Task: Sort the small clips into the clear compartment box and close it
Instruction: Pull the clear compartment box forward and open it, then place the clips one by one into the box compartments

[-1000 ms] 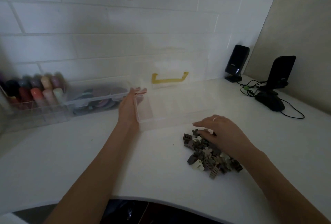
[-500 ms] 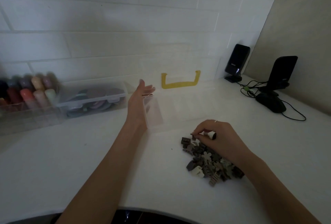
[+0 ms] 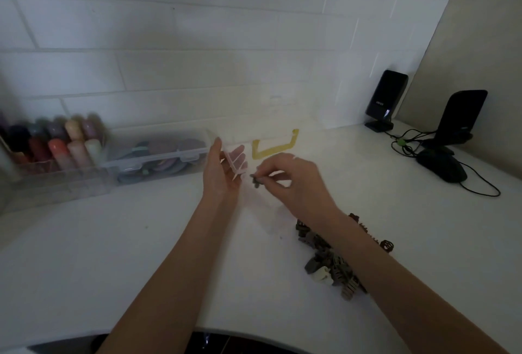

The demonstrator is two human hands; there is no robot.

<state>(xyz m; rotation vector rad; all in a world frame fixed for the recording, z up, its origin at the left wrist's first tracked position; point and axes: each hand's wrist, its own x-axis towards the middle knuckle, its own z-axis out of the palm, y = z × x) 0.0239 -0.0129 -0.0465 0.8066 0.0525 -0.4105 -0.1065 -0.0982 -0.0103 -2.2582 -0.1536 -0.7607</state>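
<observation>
The clear compartment box stands open on the white counter, its lid up against the tiled wall with a yellow handle. My left hand holds the box's left end, thumb outside and fingers inside the wall. My right hand hovers over the box's left part and pinches one small dark clip between thumb and fingertips. A pile of small brown, grey and cream clips lies on the counter at the right, partly hidden under my right forearm.
A lidded clear case with round items and a clear rack of coloured bottles stand at the back left. Two black speakers, a black mouse and cables sit at the back right. The counter's curved front edge is near me.
My right hand picked one clip from the pile and carried it up and left over the box. My left hand kept its hold on the box's left end.
</observation>
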